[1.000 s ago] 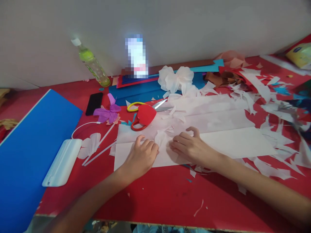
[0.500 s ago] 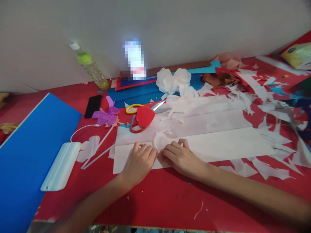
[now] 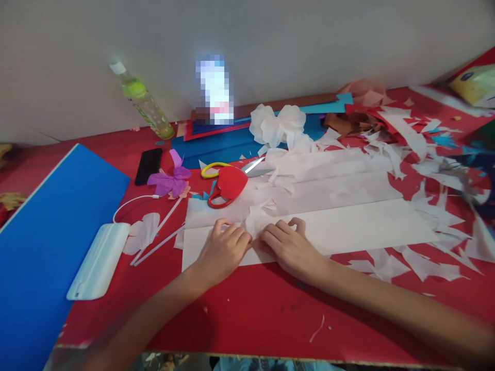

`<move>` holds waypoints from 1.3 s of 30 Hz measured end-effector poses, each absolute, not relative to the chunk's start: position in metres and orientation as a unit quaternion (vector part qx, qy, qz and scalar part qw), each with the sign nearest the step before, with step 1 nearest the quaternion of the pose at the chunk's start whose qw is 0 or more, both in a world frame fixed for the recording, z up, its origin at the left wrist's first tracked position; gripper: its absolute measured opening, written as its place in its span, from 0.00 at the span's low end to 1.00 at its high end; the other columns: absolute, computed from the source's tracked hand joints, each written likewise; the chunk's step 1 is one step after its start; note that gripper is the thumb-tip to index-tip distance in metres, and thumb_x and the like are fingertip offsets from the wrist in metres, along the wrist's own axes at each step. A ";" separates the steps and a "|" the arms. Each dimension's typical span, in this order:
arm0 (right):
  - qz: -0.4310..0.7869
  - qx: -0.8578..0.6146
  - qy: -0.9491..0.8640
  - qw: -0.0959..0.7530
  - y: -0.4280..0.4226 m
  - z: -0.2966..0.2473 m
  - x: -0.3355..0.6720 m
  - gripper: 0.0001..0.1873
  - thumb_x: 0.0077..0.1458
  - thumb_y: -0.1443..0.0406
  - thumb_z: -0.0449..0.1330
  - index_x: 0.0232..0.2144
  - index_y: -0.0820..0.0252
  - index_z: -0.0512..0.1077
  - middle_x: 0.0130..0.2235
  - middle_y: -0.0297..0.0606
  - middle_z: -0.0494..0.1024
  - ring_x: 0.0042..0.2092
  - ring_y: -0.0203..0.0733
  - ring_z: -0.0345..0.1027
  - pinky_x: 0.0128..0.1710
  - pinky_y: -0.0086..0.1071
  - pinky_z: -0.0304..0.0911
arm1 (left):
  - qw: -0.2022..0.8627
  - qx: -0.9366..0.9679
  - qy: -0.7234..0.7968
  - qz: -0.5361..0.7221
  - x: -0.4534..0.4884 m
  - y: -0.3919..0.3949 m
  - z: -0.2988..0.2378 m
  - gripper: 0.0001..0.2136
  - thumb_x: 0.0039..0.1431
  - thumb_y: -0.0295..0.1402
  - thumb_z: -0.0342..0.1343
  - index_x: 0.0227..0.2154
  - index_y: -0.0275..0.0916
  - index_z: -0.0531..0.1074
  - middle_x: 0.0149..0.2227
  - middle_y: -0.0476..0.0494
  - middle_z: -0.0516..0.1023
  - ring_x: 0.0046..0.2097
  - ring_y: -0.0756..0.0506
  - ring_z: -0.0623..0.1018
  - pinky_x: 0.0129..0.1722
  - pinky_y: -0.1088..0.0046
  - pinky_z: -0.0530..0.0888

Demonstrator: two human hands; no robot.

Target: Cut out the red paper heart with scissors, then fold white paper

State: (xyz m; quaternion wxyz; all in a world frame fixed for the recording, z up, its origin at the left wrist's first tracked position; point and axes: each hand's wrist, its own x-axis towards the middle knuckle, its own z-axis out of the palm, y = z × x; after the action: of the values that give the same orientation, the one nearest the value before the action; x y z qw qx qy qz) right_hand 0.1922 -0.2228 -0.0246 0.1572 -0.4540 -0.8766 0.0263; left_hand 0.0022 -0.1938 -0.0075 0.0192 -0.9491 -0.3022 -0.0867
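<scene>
My left hand (image 3: 223, 248) and my right hand (image 3: 289, 247) rest close together on the near strip of a long white paper sheet (image 3: 367, 226) on the red table (image 3: 263, 309). Between their fingertips stands a small crumpled white tissue piece (image 3: 253, 220). The left hand's fingers are curled, with their tips against the piece. Held together and bent, the right hand's fingers point left and touch its other side. Just beyond lie yellow-handled scissors (image 3: 216, 170) partly under a red paper heart (image 3: 229, 184).
A blue board (image 3: 50, 232) fills the left side, with a white power bank (image 3: 98, 260) and cable beside it. A black phone (image 3: 148, 165), purple paper flower (image 3: 171, 179), green bottle (image 3: 145, 103), white paper flower (image 3: 277, 125), coloured sheets and many white scraps (image 3: 425, 170) are scattered behind and right.
My right hand has slid left along the sheet until its fingertips meet the tissue piece, its fingers closing together. The left hand has barely moved.
</scene>
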 end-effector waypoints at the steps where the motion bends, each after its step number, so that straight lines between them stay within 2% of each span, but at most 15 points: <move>1: 0.025 -0.457 -0.875 0.156 -0.222 -0.023 0.192 0.08 0.59 0.70 0.48 0.30 0.61 0.66 0.31 0.35 0.70 0.34 0.39 0.56 0.37 0.38 0.40 | 0.016 -0.949 -0.302 -0.089 0.002 -0.193 -0.008 0.10 0.62 0.28 0.42 0.27 0.36 0.63 0.26 0.49 0.68 0.32 0.49 0.67 0.42 0.65 0.59; 10: 0.018 -0.453 -0.877 0.158 -0.221 -0.025 0.191 0.08 0.57 0.72 0.48 0.29 0.60 0.65 0.31 0.34 0.71 0.33 0.39 0.55 0.36 0.37 0.40 | 0.020 -0.951 -0.294 -0.093 0.001 -0.194 -0.014 0.10 0.62 0.27 0.41 0.27 0.36 0.63 0.27 0.48 0.69 0.32 0.48 0.67 0.43 0.64 0.59; 18: -0.009 -0.431 -0.881 0.193 -0.218 -0.026 0.190 0.10 0.56 0.74 0.47 0.28 0.61 0.65 0.27 0.35 0.70 0.32 0.39 0.53 0.36 0.38 0.40 | -0.017 -0.946 -0.322 -0.034 0.004 -0.195 -0.008 0.11 0.63 0.28 0.39 0.28 0.36 0.64 0.29 0.46 0.71 0.33 0.47 0.68 0.40 0.65 0.58; 23: 0.000 -0.427 -0.880 0.207 -0.218 -0.023 0.189 0.10 0.59 0.71 0.47 0.28 0.61 0.65 0.27 0.34 0.70 0.32 0.39 0.55 0.38 0.38 0.40 | -0.068 -0.940 -0.334 -0.028 0.005 -0.194 -0.003 0.09 0.62 0.27 0.40 0.29 0.36 0.64 0.30 0.46 0.72 0.34 0.47 0.69 0.41 0.65 0.58; 26: 0.008 -0.437 -0.873 0.216 -0.219 -0.021 0.187 0.09 0.59 0.66 0.49 0.28 0.61 0.64 0.28 0.33 0.70 0.33 0.38 0.56 0.38 0.37 0.41 | -0.095 -0.934 -0.343 -0.031 0.006 -0.195 -0.001 0.08 0.61 0.26 0.41 0.29 0.36 0.64 0.30 0.47 0.72 0.34 0.47 0.69 0.41 0.65 0.58; 29: -0.018 -0.432 -0.880 0.195 -0.220 -0.021 0.187 0.10 0.59 0.64 0.50 0.27 0.61 0.64 0.28 0.35 0.69 0.33 0.39 0.55 0.37 0.37 0.41 | -0.104 -0.928 -0.358 -0.023 0.007 -0.198 0.000 0.08 0.60 0.26 0.41 0.29 0.36 0.64 0.30 0.48 0.71 0.34 0.48 0.68 0.41 0.66 0.59; 34: -0.022 -0.421 -0.890 0.172 -0.223 -0.025 0.189 0.09 0.58 0.72 0.47 0.28 0.62 0.65 0.28 0.36 0.68 0.33 0.40 0.54 0.37 0.37 0.41 | -0.089 -0.926 -0.367 -0.012 0.011 -0.203 0.000 0.08 0.59 0.25 0.41 0.27 0.37 0.63 0.29 0.47 0.70 0.33 0.47 0.68 0.39 0.65 0.59; 39: 0.007 -0.418 -0.889 0.186 -0.224 -0.027 0.188 0.12 0.56 0.76 0.45 0.28 0.63 0.66 0.29 0.37 0.69 0.33 0.40 0.54 0.39 0.38 0.41 | -0.074 -0.928 -0.365 -0.005 0.011 -0.204 -0.003 0.08 0.58 0.24 0.42 0.28 0.37 0.63 0.28 0.47 0.70 0.32 0.47 0.68 0.39 0.64 0.60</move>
State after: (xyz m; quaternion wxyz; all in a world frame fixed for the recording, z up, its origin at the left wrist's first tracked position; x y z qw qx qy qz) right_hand 0.1883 -0.2237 -0.0266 0.1862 -0.4183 -0.8890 0.0067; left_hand 0.0115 -0.2043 -0.0029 -0.0744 -0.9280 -0.3651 -0.0053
